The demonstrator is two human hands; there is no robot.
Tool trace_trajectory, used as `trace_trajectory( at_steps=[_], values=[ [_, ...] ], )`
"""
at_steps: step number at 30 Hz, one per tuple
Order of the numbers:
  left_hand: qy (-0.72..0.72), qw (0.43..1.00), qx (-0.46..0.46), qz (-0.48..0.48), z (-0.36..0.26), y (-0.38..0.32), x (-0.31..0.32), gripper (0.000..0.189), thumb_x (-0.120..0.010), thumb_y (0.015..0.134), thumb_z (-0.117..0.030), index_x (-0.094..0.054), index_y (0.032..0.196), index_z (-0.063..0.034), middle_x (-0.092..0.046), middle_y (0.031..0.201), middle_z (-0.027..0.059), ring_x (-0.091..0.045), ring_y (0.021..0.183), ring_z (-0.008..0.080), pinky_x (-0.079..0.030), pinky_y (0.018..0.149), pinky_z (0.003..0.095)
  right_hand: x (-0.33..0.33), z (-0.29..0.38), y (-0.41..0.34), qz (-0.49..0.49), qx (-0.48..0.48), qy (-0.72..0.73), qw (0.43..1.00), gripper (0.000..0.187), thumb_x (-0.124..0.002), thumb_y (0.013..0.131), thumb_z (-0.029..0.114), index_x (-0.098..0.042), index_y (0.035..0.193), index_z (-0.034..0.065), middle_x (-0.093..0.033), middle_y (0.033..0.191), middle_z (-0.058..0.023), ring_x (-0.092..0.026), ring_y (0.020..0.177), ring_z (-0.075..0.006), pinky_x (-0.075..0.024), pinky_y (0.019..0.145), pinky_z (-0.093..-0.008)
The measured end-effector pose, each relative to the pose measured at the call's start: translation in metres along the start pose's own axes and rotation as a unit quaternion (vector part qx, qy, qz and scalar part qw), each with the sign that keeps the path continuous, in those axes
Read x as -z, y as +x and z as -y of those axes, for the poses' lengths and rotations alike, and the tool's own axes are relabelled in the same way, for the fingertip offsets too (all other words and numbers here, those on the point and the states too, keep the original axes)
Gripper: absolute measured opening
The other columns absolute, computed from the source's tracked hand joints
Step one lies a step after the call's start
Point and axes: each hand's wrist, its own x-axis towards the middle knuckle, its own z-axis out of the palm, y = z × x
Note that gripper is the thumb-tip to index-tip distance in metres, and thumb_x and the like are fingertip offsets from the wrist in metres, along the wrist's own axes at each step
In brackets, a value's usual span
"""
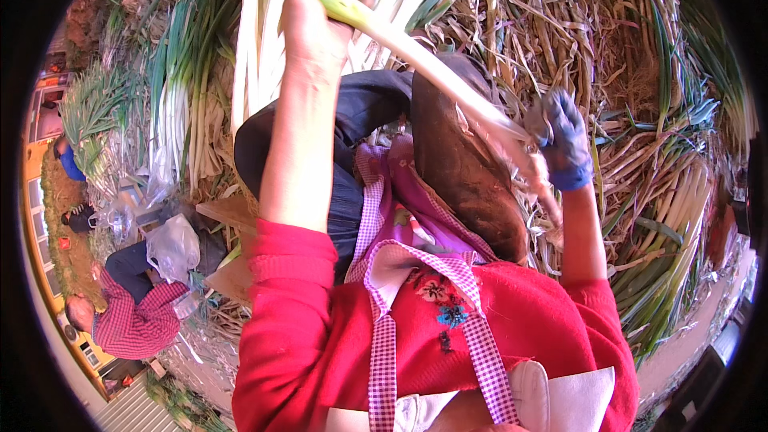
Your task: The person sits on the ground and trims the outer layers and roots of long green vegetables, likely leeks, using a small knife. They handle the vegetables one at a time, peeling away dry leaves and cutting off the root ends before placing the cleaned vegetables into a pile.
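At the top, my bare left hand (315,24) is closed around a long green onion (414,51) where its green leaves meet the pale stalk. The stalk slants down to the right, across my raised knee. My right hand (561,138), in a grey-blue glove, is at the lower part of that stalk, with its fingers partly curled. Brownish outer skin or root (537,171) hangs there, blurred by motion. The blur hides whether the gloved fingers pinch the stalk or a strip of skin. Beyond my left forearm lie several clean white-stalked onions (255,42).
Unpeeled onions with dry leaves (540,30) cover the ground ahead. Another pile (666,210) lies at the right. Bundled onions (174,90) are at the left. A person in a checked shirt (135,318) sits at the left, beside a plastic bag (173,246). Another person (71,162) is farther off.
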Motion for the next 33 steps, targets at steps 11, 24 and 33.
trace_trajectory(
  at_steps=[11,24,33],
  values=[
    [0.061,0.998,-0.001,0.022,-0.020,0.067,0.052,0.049,-0.021,0.096,-0.052,-0.038,0.091,-0.0066,-0.046,0.075,0.0091,-0.045,0.065,0.0211,-0.043,0.066,0.0405,0.125,-0.012,-0.059,-0.160,-0.070,-0.224,0.959,0.037,-0.056,0.088,0.042,-0.057,0.102,0.0073,-0.053,0.076,0.0036,-0.051,0.069,-0.0078,-0.0433,0.066,-0.0240],
    [-0.031,0.991,0.108,0.075,0.043,0.011,-0.028,0.026,-0.056,0.091,-0.027,-0.054,0.098,-0.0027,-0.051,0.063,0.0014,-0.052,0.060,0.0163,-0.047,0.067,0.0372,-0.067,0.002,0.039,0.246,-0.043,0.041,0.967,0.028,-0.054,0.093,0.027,-0.058,0.109,0.0037,-0.058,0.094,0.0011,-0.050,0.083,-0.0079,-0.0440,0.076,-0.0256],
    [-0.073,0.975,0.209,-0.003,0.071,0.028,-0.019,0.021,-0.047,0.096,-0.024,-0.045,0.083,-0.0072,-0.038,0.057,-0.0031,-0.039,0.047,0.0105,-0.037,0.047,0.0267,-0.034,-0.024,-0.023,0.177,0.142,-0.283,0.932,0.044,-0.056,0.088,0.041,-0.055,0.101,-0.0007,-0.058,0.086,-0.0052,-0.054,0.079,-0.0150,-0.0433,0.071,-0.0280]
  ],
)
